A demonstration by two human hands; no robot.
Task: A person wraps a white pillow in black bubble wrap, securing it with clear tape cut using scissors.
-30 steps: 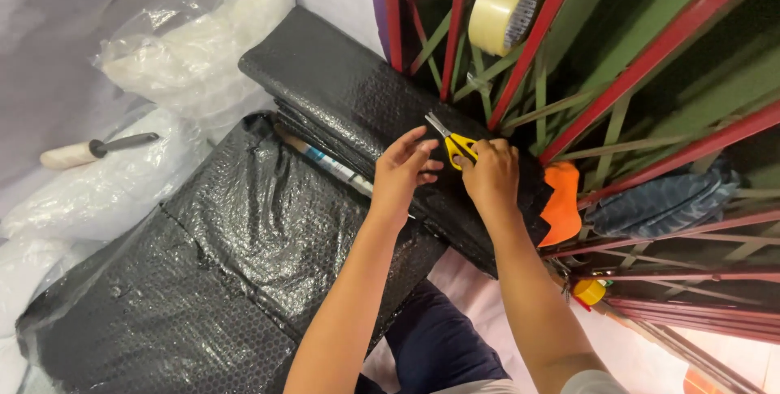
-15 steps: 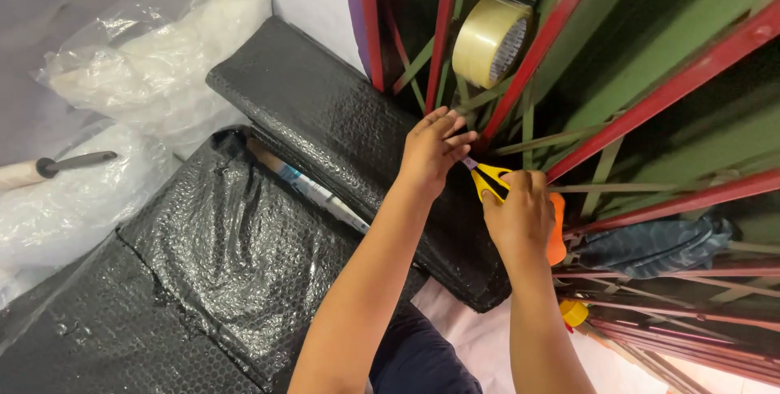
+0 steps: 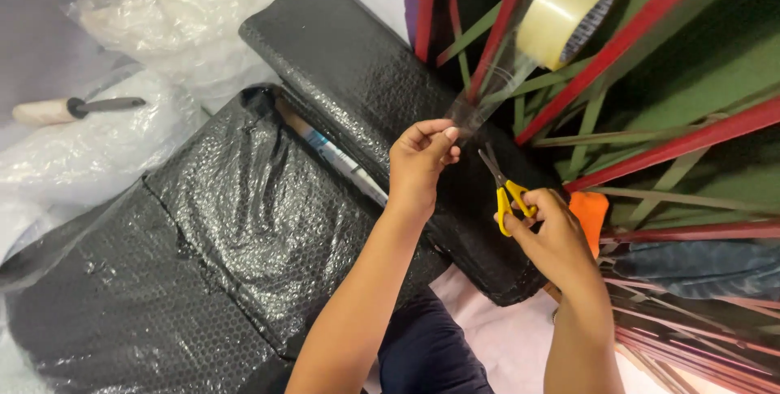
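Beside the left hand [image 3: 420,160], yellow-handled scissors [image 3: 504,185] point up-left.

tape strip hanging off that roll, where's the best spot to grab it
Pinch the clear tape strip at its free lower end, where the left hand already holds it, coming from below. It runs taut down from the roll, so that end is the only loose part.

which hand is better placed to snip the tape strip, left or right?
Right. The right hand holds the yellow scissors, blades open and pointing at the clear tape strip. The left hand pinches the strip's end, pulled from the roll.
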